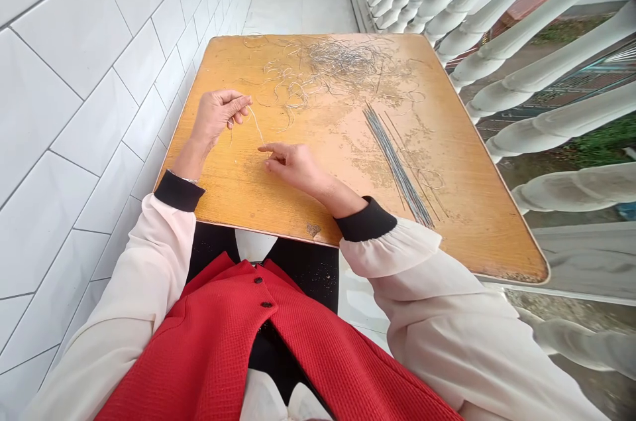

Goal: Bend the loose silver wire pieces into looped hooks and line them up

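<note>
A thin pale wire runs between my two hands above the left side of the wooden table. My left hand pinches its upper end, and a short loose tail hangs beneath those fingers. At the lower end, my right hand has thumb and forefinger closed on the wire, forefinger pointing left. Farther back lies a tangled heap of thin wires, with curled strands spread out before it. To the right of my hands rests a bundle of straight grey wires, a few single ones beside it.
The wooden table has worn patches and rounded corners. A white tiled wall stands close on the left. Along the right runs a railing of white balusters, with ground and plants beyond it.
</note>
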Demonstrator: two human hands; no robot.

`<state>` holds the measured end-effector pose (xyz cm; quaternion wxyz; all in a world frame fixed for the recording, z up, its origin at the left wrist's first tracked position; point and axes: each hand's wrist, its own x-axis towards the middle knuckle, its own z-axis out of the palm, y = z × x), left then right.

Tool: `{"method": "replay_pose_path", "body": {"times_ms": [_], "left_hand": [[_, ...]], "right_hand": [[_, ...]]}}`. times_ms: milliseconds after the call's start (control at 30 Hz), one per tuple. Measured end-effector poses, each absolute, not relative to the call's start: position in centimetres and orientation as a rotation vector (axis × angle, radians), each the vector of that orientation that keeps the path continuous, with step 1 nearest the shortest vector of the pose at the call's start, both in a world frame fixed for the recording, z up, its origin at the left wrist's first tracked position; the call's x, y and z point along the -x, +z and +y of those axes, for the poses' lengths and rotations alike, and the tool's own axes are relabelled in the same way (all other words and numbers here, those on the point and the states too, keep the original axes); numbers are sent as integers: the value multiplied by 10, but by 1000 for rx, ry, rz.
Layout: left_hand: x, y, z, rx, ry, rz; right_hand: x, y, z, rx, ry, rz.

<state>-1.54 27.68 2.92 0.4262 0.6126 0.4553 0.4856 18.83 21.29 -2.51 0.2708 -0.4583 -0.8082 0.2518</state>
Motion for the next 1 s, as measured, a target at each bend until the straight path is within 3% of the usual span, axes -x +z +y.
{"method": "replay_pose_path", "body": {"times_ms": [567,833,1000], "left_hand": [[8,35,265,-1545,1189,1065],[-1,34,260,-1597,1127,1060],[-4,31,263,-1599,1104,1071]], "right_hand": [[-201,-17,220,1322,642,-2013],[-186,-12,217,1107,1088,-1588],[-181,-15,216,1161,1101,-1508]]}}
